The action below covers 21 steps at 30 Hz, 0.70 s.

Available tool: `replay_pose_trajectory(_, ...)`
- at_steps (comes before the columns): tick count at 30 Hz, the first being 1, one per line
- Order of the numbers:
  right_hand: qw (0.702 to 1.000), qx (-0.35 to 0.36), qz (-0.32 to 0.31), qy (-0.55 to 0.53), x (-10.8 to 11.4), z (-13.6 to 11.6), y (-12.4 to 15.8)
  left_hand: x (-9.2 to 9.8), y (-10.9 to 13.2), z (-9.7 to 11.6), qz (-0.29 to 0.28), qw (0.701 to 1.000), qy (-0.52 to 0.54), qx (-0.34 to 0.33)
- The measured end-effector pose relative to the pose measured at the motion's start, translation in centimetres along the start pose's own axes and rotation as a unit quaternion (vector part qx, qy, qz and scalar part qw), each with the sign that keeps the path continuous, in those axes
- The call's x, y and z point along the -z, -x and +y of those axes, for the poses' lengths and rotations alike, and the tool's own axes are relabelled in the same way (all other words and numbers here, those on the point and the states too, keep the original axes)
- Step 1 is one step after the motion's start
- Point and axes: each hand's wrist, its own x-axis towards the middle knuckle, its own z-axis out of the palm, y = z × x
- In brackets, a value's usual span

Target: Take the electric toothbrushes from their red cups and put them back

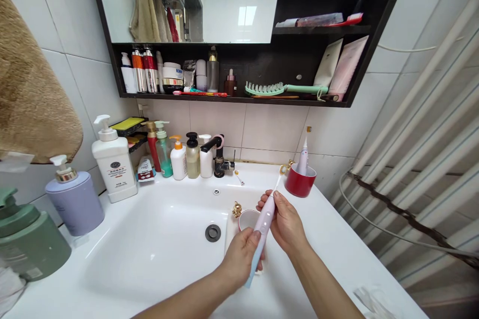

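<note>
An electric toothbrush [264,220], its handle fading from pink to pale blue, slants up over the right side of the sink. My left hand [241,254] wraps round the lower handle. At the top, the fingers of my right hand [286,219] pinch it near the slim white neck. Behind the handle, partly hidden by my hands, is a cup [247,217] with a pale inside and a gold ornament [237,209] beside it. A red cup [300,184] stands on the counter to the right, with another toothbrush [304,157] upright in it.
The white sink [149,244] has a dark drain [213,233] and a black faucet [217,152]. Several pump bottles [179,159] line the back left. A dark shelf cabinet [232,99] hangs above. White pipes [430,124] run along the right; crumpled tissue [374,301] lies front right.
</note>
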Motion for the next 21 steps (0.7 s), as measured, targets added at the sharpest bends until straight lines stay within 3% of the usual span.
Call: replay_pose_trajectory(21,0.999,0.010,-0.014,-0.038,-0.32,0.59,0.31,-0.70,0.42,-0.21,0.003,1.000,0.015,0.014)
